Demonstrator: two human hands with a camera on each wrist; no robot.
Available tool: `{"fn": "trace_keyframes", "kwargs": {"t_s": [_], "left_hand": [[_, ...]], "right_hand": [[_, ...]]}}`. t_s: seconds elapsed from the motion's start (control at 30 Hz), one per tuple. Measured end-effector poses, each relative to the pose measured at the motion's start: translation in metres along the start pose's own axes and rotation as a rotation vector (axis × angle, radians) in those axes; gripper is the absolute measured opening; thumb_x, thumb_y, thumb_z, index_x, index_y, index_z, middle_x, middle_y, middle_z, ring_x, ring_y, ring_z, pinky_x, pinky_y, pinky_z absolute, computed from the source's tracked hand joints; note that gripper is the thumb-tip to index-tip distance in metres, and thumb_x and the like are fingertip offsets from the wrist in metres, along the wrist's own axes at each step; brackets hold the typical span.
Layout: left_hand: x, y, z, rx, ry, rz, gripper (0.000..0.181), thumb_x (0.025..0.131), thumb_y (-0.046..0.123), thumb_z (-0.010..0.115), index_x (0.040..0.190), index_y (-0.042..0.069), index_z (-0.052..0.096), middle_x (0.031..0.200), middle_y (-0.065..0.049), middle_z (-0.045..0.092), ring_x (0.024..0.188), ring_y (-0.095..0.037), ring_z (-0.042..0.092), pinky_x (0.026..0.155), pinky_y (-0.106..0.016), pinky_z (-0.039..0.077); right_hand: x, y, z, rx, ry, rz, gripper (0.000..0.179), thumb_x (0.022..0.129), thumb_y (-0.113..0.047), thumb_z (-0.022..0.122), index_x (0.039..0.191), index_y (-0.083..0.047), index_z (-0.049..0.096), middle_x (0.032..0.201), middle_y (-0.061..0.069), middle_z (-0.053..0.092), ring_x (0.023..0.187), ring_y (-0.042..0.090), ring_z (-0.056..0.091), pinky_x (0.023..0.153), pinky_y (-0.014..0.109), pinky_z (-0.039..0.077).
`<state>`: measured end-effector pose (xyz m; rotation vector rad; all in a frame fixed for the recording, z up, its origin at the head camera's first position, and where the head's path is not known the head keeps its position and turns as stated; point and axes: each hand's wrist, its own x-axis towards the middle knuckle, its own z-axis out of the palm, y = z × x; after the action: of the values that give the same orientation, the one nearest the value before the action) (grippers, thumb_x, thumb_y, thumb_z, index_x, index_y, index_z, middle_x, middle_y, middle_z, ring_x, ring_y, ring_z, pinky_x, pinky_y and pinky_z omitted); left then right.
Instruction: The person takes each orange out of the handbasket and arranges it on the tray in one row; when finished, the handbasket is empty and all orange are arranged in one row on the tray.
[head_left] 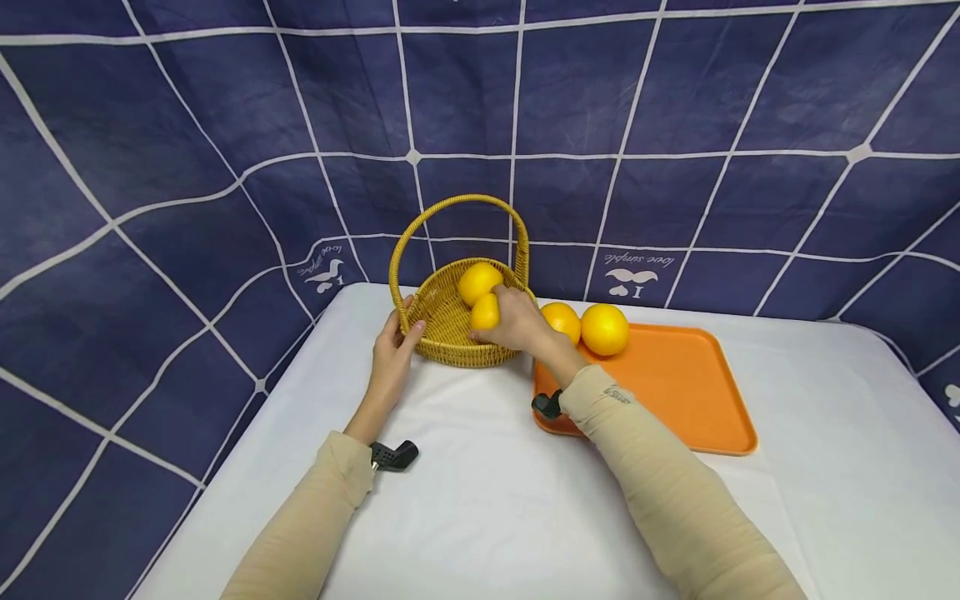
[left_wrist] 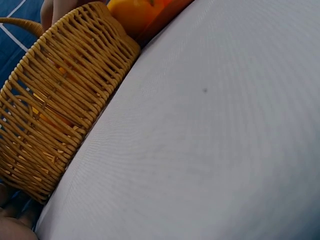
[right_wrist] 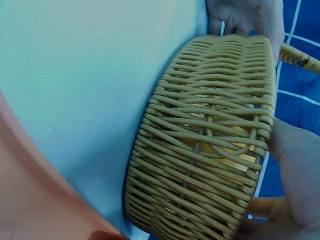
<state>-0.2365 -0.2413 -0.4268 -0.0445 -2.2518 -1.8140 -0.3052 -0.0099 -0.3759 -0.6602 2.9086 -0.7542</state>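
Note:
A yellow wicker basket (head_left: 468, 357) with a tall arched handle stands near the back of the table. My left hand (head_left: 392, 354) grips its left rim by the foot of the handle, thumb over the edge. Inside the basket's right side, my right hand (head_left: 519, 321) holds an orange (head_left: 485, 312), whose far part the fingers cover. Another orange (head_left: 478, 282) lies just behind it in the basket. In the right wrist view, the basket's woven wall (right_wrist: 200, 135) hides most of the fruit, and the right hand (right_wrist: 300, 172) reaches over the rim.
An orange tray (head_left: 675, 383) lies right of the basket, partly under the right forearm. Two oranges, one nearer the basket (head_left: 562, 320) and one beside it (head_left: 604, 330), sit at its back left corner. A blue checked cloth (head_left: 570, 108) hangs behind the white table (head_left: 480, 500).

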Motion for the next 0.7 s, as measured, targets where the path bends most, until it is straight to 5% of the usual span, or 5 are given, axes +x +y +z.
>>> {"fn": "trace_keyframes", "kwargs": {"t_s": [0.23,0.5,0.7], "left_hand": [[0.001,-0.003,-0.001,0.012,0.001,0.0,0.057,0.11,0.023,0.057,0.163,0.013,0.04,0.166,-0.013,0.043,0.147,-0.029,0.05,0.12,-0.046,0.043],[0.014,-0.038,0.002,-0.014,0.019,0.015,0.059,0.11,0.031,0.057,0.165,0.021,0.038,0.167,-0.006,0.042,0.149,-0.026,0.047,0.123,-0.047,0.039],[0.014,-0.042,0.001,0.019,0.038,0.039,0.06,0.109,0.039,0.059,0.164,0.024,0.041,0.164,-0.003,0.046,0.146,-0.023,0.05,0.12,-0.045,0.043]], "right_hand": [[0.002,-0.005,0.004,0.006,0.038,0.041,0.08,0.088,-0.044,0.086,0.14,0.006,0.051,0.119,0.018,0.065,0.106,0.032,0.062,0.094,0.043,0.054],[0.003,-0.003,0.006,0.018,0.115,0.015,0.067,0.083,-0.041,0.089,0.121,0.004,0.06,0.099,0.014,0.065,0.09,0.028,0.062,0.078,0.036,0.055],[-0.006,-0.003,-0.009,0.098,0.155,0.011,0.078,0.082,-0.038,0.09,0.137,0.006,0.057,0.112,0.016,0.068,0.094,0.03,0.067,0.08,0.038,0.061]]}}
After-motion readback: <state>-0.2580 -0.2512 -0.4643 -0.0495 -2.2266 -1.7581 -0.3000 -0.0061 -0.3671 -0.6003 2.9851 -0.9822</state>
